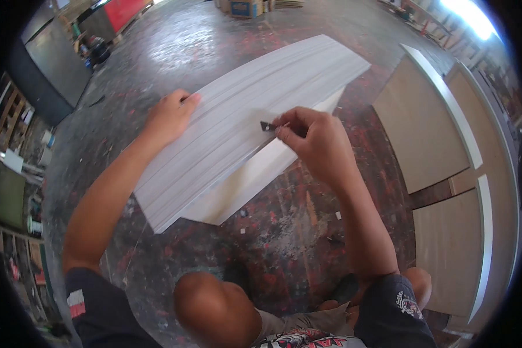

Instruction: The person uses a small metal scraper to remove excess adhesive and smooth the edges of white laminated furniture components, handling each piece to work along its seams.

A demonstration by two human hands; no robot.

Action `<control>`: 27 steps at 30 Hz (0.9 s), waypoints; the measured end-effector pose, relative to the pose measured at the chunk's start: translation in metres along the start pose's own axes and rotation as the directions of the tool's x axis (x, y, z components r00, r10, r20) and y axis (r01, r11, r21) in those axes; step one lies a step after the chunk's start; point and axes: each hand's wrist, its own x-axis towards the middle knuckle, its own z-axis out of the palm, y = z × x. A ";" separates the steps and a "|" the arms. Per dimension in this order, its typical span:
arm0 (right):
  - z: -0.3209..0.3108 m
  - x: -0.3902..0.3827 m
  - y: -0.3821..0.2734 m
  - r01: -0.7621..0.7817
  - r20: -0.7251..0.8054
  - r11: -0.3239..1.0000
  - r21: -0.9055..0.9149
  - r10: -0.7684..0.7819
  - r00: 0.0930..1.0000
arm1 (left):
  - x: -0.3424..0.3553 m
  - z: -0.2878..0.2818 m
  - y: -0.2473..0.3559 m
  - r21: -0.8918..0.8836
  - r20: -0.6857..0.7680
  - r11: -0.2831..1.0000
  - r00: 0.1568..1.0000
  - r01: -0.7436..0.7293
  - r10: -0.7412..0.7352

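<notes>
By the right hand (307, 130), a small dark piece (267, 126) is pinched over the striped board (255, 87); the left hand (171, 118) is laid at its far edge, whether clamped cannot be told. Steady bracing and light pressure would be advised. Below is the stained floor (278, 240), flanked by white-edged panels (426, 127), with boxes (245, 8) farther off.

Looks like a workshop for making things from boards. Has a hard, dark floor (272, 238) with red and pale marks all over and little white scraps (242, 231) lying about. Has a big striped board (255, 87) in the middle of the frame and tan boards (420, 124) with white edges at the right. Also has a cardboard box (243, 8) at the top, messy shelves (18, 234) at the lower left, and a bright light (468, 14) at the upper right.
</notes>
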 end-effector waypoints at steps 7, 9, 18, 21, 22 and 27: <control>0.057 -0.049 -0.067 0.044 0.113 0.999 0.023 -0.047 0.993 | -0.001 -0.004 0.004 -0.006 0.062 0.999 0.997 0.050 -0.050; 0.067 -0.058 -0.079 0.061 0.142 0.997 0.051 -0.067 0.988 | -0.002 -0.005 0.006 -0.009 0.080 0.998 0.995 0.060 -0.059; 0.112 -0.084 -0.109 0.262 0.194 0.954 0.144 -0.286 0.938 | 0.003 -0.010 -0.002 -0.081 0.095 0.997 0.995 -0.003 0.011; 0.102 -0.080 -0.104 0.146 0.234 0.973 0.178 -0.186 0.954 | 0.007 -0.012 0.002 -0.088 0.207 0.996 0.978 -0.009 0.027; 0.101 -0.080 -0.102 0.133 0.229 0.975 0.176 -0.172 0.958 | 0.008 -0.011 0.005 -0.094 0.230 0.996 0.973 -0.004 0.025; 0.116 -0.089 -0.116 0.222 0.263 0.961 0.163 -0.259 0.930 | 0.011 -0.017 0.001 -0.089 0.295 0.996 0.955 0.015 0.011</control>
